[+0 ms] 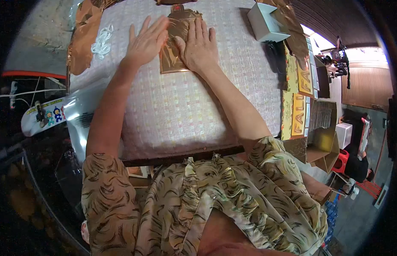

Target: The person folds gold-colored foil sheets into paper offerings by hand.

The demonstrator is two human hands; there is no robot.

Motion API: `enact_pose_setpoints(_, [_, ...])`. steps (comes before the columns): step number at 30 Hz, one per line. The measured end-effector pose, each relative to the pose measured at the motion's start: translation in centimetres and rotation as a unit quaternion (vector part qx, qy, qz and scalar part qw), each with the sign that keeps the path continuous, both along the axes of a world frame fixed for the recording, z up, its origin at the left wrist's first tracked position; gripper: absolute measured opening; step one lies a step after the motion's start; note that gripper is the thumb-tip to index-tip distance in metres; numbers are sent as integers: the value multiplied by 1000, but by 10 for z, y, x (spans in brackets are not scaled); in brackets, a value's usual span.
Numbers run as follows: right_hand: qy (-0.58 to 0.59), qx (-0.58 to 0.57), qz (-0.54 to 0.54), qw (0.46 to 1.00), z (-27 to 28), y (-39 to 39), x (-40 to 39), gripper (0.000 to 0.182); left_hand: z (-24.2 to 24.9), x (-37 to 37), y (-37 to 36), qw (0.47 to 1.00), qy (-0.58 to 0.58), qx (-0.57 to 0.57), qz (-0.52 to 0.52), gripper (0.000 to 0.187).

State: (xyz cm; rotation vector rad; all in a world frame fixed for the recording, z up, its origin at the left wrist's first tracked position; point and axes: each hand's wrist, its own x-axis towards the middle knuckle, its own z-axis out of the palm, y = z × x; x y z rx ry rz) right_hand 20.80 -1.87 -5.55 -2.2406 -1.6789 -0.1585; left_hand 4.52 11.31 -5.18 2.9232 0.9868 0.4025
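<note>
On the cloth-covered table lies a flat, shiny copper-coloured piece (175,59), roughly rectangular, with a small red mark at its far end. My right hand (200,50) rests palm down over its right side, fingers stretched forward. At its left edge is my left hand (148,40), fingers extended and spread, the fingertips reaching toward the piece; whether they touch it is unclear. Neither hand grips anything. A coil of white cord (102,42) lies left of my left hand.
A white open box (267,23) stands at the table's back right, above a dark object. Copper-coloured sheets (82,40) hang over the left edge. Yellow "FALL" packages (298,115) stand along the right edge, beside cardboard boxes (322,136). Clear plastic (79,113) lies at left.
</note>
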Motion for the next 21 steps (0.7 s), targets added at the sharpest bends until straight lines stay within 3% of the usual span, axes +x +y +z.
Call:
enact_pose_setpoints(1, [1,1,-1,1000,0,0,0,80,-3,-4,3,1000,1,1,-1,56])
enact_pose_setpoints(3, [2,0,-4,1000,0,0,0,80,-1,-10,5,994,-40,-13,104,59])
enact_pose_setpoints(7, [-14,3,-7,1000,-3,1,-2,79,8,-25,-42,990,-80,-25,115,62])
enact_pose_setpoints(9, [-8,16,-9,1000,-2,1,-1,79,13,-26,-73,999,-19,20,46,60])
enact_pose_setpoints(10, [-8,18,-8,1000,-1,1,-1,79,11,-27,-71,998,-19,22,47,60])
enact_pose_setpoints(12, [-21,2,-12,1000,0,1,-1,78,7,-27,-59,978,-190,-48,74,49])
enact_pose_setpoints(15, [-9,22,-10,1000,-1,2,-1,78,12,-11,-30,969,-224,-38,102,33])
enact_pose_setpoints(21, [-23,16,-11,1000,-1,2,-1,78,16,24,14,971,-193,-72,118,28])
